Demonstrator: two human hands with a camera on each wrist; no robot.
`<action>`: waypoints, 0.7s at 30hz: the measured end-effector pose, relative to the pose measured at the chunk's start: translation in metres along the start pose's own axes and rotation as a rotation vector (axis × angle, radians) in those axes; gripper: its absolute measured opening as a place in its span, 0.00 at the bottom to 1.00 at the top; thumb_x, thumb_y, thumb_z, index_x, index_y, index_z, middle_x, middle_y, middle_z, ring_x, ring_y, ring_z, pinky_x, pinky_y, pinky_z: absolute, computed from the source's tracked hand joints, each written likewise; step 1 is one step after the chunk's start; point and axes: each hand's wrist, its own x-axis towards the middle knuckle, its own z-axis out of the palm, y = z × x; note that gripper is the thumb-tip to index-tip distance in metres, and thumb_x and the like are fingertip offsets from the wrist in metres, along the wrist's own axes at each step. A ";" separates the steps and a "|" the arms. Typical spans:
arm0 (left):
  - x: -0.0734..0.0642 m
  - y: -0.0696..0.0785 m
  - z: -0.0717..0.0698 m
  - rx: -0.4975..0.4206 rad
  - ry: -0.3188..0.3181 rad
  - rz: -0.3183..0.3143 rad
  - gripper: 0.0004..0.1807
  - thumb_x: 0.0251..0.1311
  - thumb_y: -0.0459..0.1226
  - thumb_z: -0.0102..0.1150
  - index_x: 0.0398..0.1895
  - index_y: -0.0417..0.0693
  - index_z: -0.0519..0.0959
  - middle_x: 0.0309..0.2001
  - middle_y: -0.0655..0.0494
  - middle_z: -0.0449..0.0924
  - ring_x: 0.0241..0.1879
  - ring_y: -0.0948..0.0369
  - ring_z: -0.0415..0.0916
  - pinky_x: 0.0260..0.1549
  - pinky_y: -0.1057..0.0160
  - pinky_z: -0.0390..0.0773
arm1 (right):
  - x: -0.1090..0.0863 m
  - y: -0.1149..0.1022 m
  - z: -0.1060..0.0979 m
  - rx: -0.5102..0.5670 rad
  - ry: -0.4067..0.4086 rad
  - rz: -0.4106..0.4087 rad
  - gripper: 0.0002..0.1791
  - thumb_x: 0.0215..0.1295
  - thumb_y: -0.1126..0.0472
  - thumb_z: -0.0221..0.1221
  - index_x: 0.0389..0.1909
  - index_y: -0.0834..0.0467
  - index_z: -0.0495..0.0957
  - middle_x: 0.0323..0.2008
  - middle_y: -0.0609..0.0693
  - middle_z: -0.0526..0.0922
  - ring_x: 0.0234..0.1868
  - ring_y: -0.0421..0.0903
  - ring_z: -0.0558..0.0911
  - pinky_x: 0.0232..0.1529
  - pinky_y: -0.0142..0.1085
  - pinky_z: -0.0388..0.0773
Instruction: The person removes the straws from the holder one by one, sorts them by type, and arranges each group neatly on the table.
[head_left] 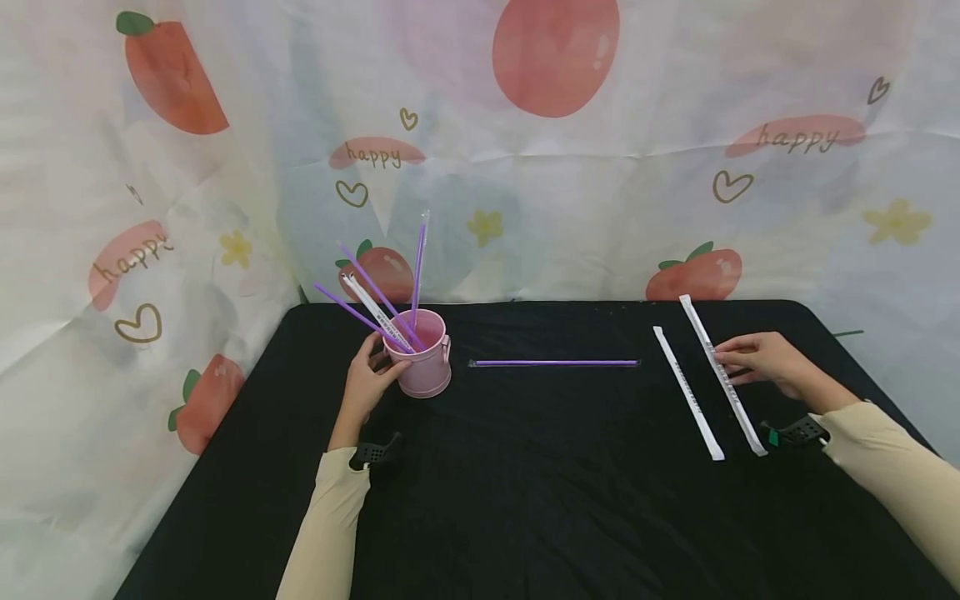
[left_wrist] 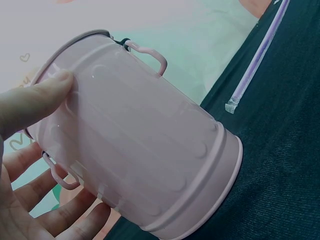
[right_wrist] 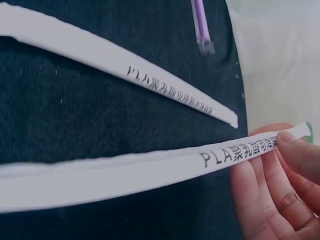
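My left hand (head_left: 363, 387) holds a small pink bucket (head_left: 425, 377) at the table's left, thumb on its near wall by the rim and fingers round its side handle. Several straws lean in the bucket, purple ones (head_left: 418, 267) and white paper-wrapped ones (head_left: 372, 304). Over at the right, my right hand (head_left: 768, 362) pinches a white paper-wrapped straw (right_wrist: 125, 182) between thumb and fingers, near its far end. Printed lettering runs along the wrapper. Beside it, a second white-wrapped straw (head_left: 687, 393) lies on the table.
A purple straw in a clear wrapper (head_left: 555, 363) lies crosswise between the bucket and the white straws. The black-covered table (head_left: 540, 500) ends at a patterned cloth backdrop (head_left: 540, 225), which also stands along the left side.
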 end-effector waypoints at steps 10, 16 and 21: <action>0.006 -0.010 -0.002 -0.001 0.001 -0.012 0.37 0.53 0.27 0.63 0.66 0.32 0.59 0.64 0.32 0.61 0.62 0.35 0.63 0.60 0.41 0.67 | 0.006 0.011 -0.001 0.027 -0.037 0.033 0.24 0.67 0.61 0.54 0.51 0.80 0.68 0.29 0.39 0.81 0.29 0.34 0.81 0.36 0.36 0.84; 0.013 -0.030 -0.002 0.006 0.014 -0.004 0.37 0.53 0.28 0.64 0.66 0.36 0.60 0.64 0.35 0.63 0.62 0.37 0.65 0.60 0.44 0.69 | 0.012 0.015 0.001 0.043 -0.090 0.069 0.21 0.67 0.64 0.53 0.50 0.80 0.70 0.29 0.39 0.81 0.30 0.34 0.81 0.36 0.35 0.84; 0.014 -0.035 -0.002 0.021 0.022 0.024 0.36 0.53 0.29 0.64 0.65 0.37 0.61 0.63 0.37 0.64 0.61 0.38 0.67 0.58 0.45 0.70 | 0.015 0.017 0.000 0.036 -0.118 0.103 0.21 0.68 0.64 0.52 0.50 0.80 0.69 0.28 0.40 0.81 0.30 0.34 0.80 0.37 0.36 0.84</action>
